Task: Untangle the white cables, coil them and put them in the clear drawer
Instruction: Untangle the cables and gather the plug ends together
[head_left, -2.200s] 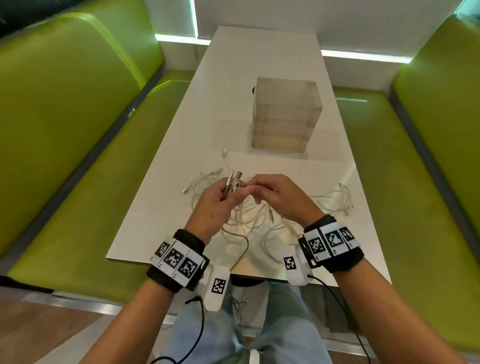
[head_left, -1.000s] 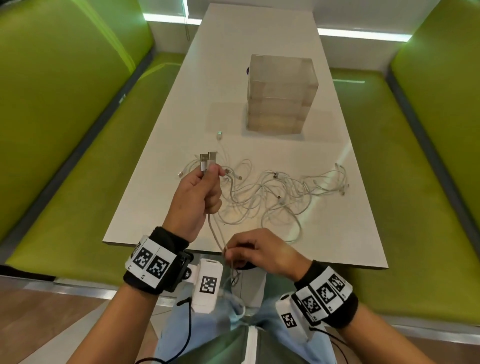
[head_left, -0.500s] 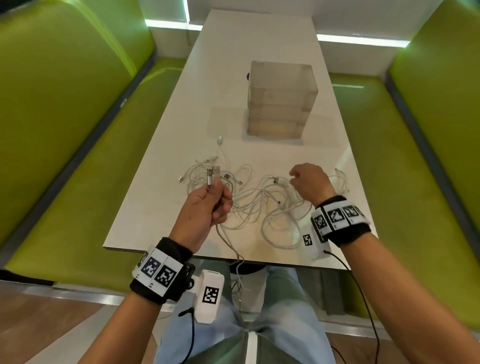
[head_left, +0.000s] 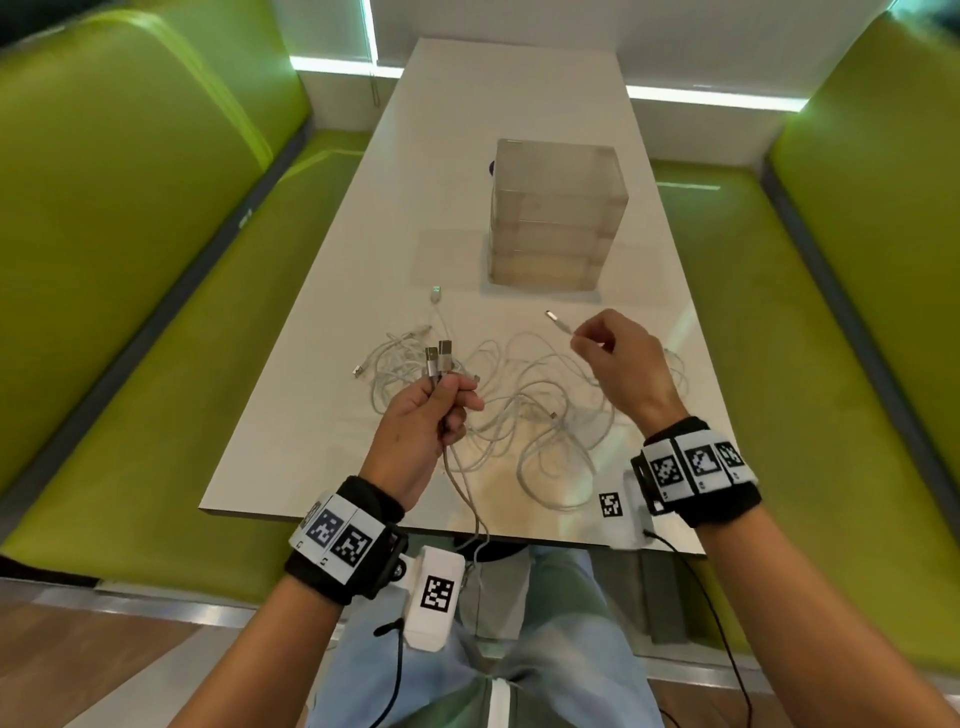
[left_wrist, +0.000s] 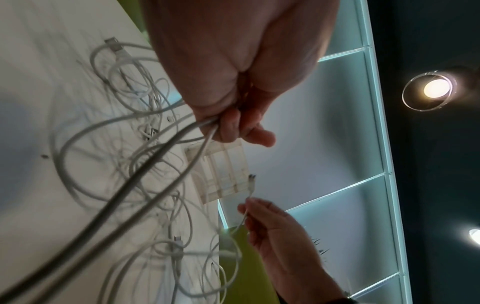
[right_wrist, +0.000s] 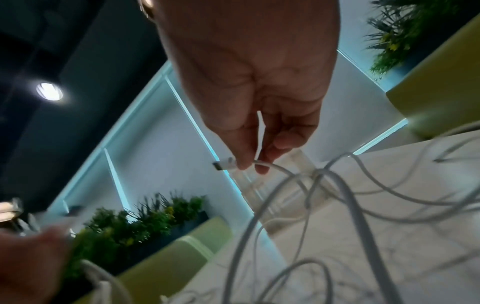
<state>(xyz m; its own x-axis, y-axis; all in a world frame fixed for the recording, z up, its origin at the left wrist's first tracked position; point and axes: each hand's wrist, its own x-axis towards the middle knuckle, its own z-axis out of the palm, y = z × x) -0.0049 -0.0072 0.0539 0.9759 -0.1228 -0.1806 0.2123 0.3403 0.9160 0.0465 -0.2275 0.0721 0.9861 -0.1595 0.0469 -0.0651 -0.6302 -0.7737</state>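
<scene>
A tangle of white cables (head_left: 524, 410) (left_wrist: 124, 156) lies across the near half of the white table (head_left: 322, 395). My left hand (head_left: 441, 410) (left_wrist: 233, 121) grips one cable by both of its silver USB plugs (head_left: 439, 358), which stick up from the fist; its cord hangs over the table's near edge. My right hand (head_left: 587, 343) (right_wrist: 249, 164) is raised to the right and pinches a thin white cable just behind its small plug (head_left: 557, 319) (right_wrist: 224, 165). The clear drawer unit (head_left: 556, 213) stands farther back on the table, with its drawers closed.
Green padded benches (head_left: 130, 260) run along both sides of the table. A loose plug (head_left: 436, 292) lies in front of the drawer unit at its left. Potted plants (right_wrist: 145, 222) show in the right wrist view.
My right hand went from the table's near edge out to the right part of the tangle and has lifted a thin cable end. The left hand kept its hold on the two plugs.
</scene>
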